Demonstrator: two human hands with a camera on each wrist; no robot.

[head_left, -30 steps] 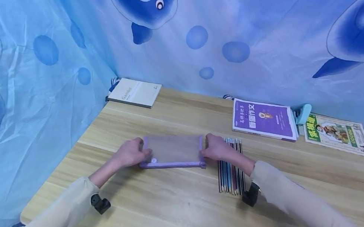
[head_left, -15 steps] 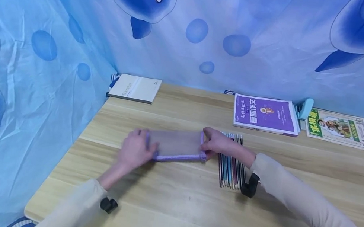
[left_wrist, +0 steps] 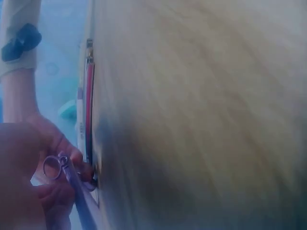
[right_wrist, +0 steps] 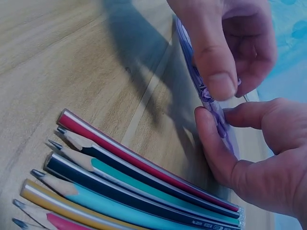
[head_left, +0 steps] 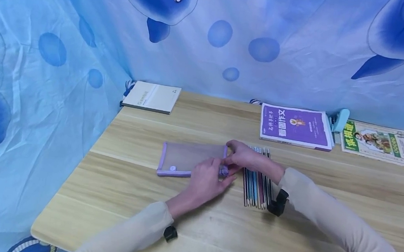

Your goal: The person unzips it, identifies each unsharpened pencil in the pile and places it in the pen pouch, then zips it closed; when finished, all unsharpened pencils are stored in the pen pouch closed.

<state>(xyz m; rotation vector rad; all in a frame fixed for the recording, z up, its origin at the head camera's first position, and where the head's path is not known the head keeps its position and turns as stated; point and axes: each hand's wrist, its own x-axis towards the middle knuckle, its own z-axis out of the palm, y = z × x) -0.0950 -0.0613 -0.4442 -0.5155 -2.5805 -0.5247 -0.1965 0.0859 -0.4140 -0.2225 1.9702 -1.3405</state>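
A flat purple-edged zip pouch (head_left: 183, 157) with a greyish see-through body lies on the table. My right hand (head_left: 241, 154) pinches its right edge between thumb and finger, plainly so in the right wrist view. My left hand (head_left: 206, 179) is at the same corner, thumb and fingers apart around the zip end (head_left: 224, 170). A ring-shaped zip pull (left_wrist: 52, 167) shows between the left thumb and fingers in the left wrist view. Several pencils (head_left: 257, 186) lie side by side under my right wrist; the right wrist view shows their sharpened tips and striped bodies (right_wrist: 144, 167).
A white notebook (head_left: 152, 97) lies at the back left of the wooden table (head_left: 133, 201). At the back right are a purple book (head_left: 295, 126), a turquoise object (head_left: 341, 120) and a green-and-cream booklet (head_left: 381, 143). A blue dolphin-print cloth (head_left: 194, 58) hangs behind.
My left hand has let go of the pouch's left edge and moved right along the zip to the right corner. My right hand has kept hold of the right edge.
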